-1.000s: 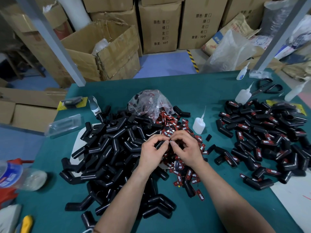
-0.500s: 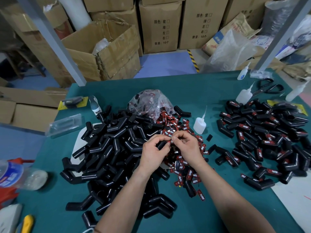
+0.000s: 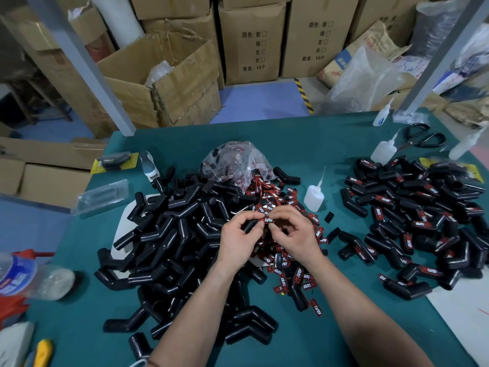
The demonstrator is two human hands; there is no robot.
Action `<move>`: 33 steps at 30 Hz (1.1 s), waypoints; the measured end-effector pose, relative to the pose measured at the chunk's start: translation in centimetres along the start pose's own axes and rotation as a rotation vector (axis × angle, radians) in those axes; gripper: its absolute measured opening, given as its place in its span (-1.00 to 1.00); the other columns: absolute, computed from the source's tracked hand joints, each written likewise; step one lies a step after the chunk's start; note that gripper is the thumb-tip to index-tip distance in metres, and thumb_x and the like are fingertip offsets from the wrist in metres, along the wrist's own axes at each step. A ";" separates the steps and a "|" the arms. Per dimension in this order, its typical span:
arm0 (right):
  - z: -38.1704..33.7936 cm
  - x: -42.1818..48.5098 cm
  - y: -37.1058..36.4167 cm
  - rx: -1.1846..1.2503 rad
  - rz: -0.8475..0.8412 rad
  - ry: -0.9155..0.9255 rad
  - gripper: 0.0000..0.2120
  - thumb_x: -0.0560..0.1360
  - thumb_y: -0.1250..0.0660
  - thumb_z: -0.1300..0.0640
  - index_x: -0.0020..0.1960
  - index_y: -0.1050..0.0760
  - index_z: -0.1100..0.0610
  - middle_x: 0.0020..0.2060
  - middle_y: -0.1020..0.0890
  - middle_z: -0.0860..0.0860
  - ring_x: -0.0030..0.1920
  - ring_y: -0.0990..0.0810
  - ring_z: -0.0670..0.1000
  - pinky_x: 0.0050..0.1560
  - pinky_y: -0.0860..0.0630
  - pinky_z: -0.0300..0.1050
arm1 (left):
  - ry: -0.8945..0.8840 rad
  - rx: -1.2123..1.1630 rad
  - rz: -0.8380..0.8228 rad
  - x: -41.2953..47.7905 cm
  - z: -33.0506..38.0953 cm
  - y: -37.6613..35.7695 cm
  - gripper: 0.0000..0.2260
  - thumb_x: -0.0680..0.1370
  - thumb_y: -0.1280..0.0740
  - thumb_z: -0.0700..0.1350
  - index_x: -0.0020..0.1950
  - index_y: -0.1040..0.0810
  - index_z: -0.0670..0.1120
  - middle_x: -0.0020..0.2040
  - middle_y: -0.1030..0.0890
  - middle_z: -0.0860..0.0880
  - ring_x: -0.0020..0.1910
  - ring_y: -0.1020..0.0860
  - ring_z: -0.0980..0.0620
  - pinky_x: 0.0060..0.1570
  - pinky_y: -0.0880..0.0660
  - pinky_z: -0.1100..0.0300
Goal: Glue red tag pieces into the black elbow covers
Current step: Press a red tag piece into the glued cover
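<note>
The left hand [image 3: 238, 242] is curling round a cover [image 3: 250, 226], holding it just above the heap [image 3: 172, 234]. The right hand [image 3: 296, 234] is pinching a tag [image 3: 268, 220] against the cover. Both are looking light. The tag is seeming small and bendy, best pinched by its edges. The glue [image 3: 313, 198] is standing beyond.

Scissors [image 3: 409, 144] far right on green table [image 3: 291, 144]; open cardboard box [image 3: 185, 83] behind.
</note>
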State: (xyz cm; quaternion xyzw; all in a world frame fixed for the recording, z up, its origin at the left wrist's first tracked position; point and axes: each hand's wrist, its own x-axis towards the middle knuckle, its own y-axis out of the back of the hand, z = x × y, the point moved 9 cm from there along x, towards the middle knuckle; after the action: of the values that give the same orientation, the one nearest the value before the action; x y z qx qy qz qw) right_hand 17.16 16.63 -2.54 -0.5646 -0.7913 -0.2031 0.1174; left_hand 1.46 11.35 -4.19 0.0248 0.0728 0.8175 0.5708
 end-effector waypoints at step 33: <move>2.3 -0.1 -1.1 0.470 0.029 -0.431 -0.83 0.45 -0.50 0.24 -0.04 -0.72 0.00 -0.08 -0.73 0.02 -0.06 -0.67 -0.04 0.02 -0.59 -0.22 | 0.107 -0.499 -0.083 0.7 -0.8 -0.4 -0.77 0.54 -0.47 -0.36 0.15 -0.67 -0.13 0.01 -0.74 -0.08 0.03 -0.71 -0.01 0.06 -0.62 0.20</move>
State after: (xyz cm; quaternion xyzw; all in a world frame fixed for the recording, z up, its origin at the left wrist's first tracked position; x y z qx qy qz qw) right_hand 16.25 17.23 -4.80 -0.5633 -0.8151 0.1114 0.0773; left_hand 1.51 12.08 -5.09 -0.1631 -0.1000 0.7861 0.5878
